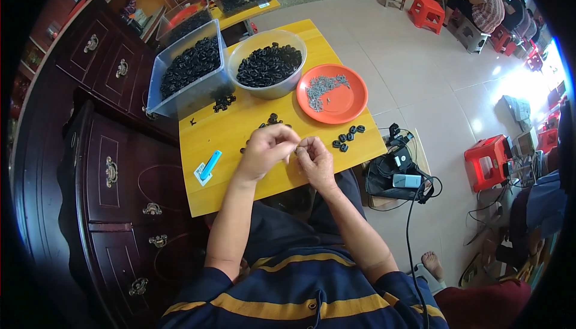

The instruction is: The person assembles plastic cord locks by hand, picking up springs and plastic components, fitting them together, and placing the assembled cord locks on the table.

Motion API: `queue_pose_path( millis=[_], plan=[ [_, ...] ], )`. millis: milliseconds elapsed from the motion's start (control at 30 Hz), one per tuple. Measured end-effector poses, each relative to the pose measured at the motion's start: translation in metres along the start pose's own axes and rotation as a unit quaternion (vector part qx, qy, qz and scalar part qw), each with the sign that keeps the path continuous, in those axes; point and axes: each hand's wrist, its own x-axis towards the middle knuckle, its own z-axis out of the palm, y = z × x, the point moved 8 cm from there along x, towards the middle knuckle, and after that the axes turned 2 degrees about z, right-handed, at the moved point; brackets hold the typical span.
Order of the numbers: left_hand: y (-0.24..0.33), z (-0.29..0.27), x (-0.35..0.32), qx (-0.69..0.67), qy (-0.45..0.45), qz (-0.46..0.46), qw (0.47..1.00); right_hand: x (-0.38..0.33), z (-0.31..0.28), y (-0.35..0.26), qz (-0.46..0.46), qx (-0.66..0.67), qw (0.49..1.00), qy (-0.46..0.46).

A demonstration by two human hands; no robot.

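Note:
Over the near part of the yellow table (pixel 231 140), my left hand (pixel 267 150) and my right hand (pixel 318 164) meet, fingertips pinched together. Whatever sits between them is too small to make out. Loose small black oval parts (pixel 273 118) lie just beyond my left hand, partly covered by it. To the right of my right hand is a small group of black oval parts (pixel 343 137). An orange-red plate (pixel 353 101) farther off holds many small grey pin-like pieces (pixel 324 87). Beside it, a round translucent tub (pixel 273 93) is heaped with black parts.
A rectangular plastic bin (pixel 195 102) of black parts stands at the table's far left. A light-blue handled tool (pixel 210 164) lies near the left edge. Dark wooden drawers (pixel 111 170) flank the left side. At right are a cable-strewn black bag (pixel 384 176) and a red stool (pixel 487 161). Other people sit farther away.

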Motion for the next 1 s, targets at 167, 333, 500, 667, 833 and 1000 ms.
queue_pose_path(
  millis=[167, 333, 500, 667, 833, 1000],
  plan=[
    [-0.026, -0.026, -0.003, 0.083, 0.138, -0.076, 0.984, 0.005, -0.003, -0.001, -0.026, -0.002, 0.999, 0.022],
    [-0.032, -0.033, -0.013, 0.108, 0.151, -0.095, 0.978, 0.004, -0.002, -0.001, -0.006, -0.007, 1.0, 0.012],
    [-0.037, -0.041, -0.025, 0.13, 0.158, -0.108, 0.973, 0.002, -0.001, -0.001, 0.005, -0.008, 1.0, -0.006],
    [-0.053, -0.049, -0.049, 0.14, 0.184, -0.142, 0.962, -0.002, 0.003, 0.001, -0.003, 0.03, 0.999, -0.01],
    [-0.052, -0.05, -0.047, 0.135, 0.199, -0.137, 0.961, 0.001, -0.001, 0.007, 0.01, 0.05, 0.998, -0.028],
    [-0.045, -0.051, -0.042, 0.179, 0.195, -0.096, 0.959, 0.003, -0.001, 0.005, 0.028, 0.055, 0.997, -0.052]
  ],
)
